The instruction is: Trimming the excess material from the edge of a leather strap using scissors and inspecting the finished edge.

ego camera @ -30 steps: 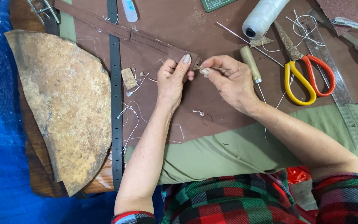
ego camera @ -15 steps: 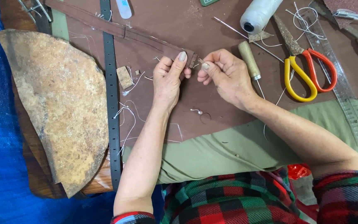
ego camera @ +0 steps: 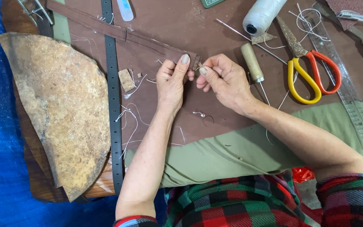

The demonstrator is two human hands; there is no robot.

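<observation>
A long brown leather strap (ego camera: 118,32) runs from the upper left down to the middle of the work surface. My left hand (ego camera: 172,82) pinches its near end between thumb and fingers. My right hand (ego camera: 225,80) is closed right beside that end, its thumb and forefinger pinching something thin at the strap's tip, probably a needle or thread; it is too small to tell. A wooden-handled awl (ego camera: 253,64) lies just right of my right hand, and a white thread spool (ego camera: 262,16) sits above it.
Scissors with yellow and red handles (ego camera: 309,69) and a clear ruler (ego camera: 349,94) lie at the right. A dark punched belt strip (ego camera: 113,96) runs down the left. A large tan, mottled leather piece (ego camera: 64,109) covers the left side. Thread scraps (ego camera: 129,117) dot the brown sheet.
Both hands stay at the strap's end with only small finger shifts. The view has drifted slightly, so everything sits a little lower in the frame.
</observation>
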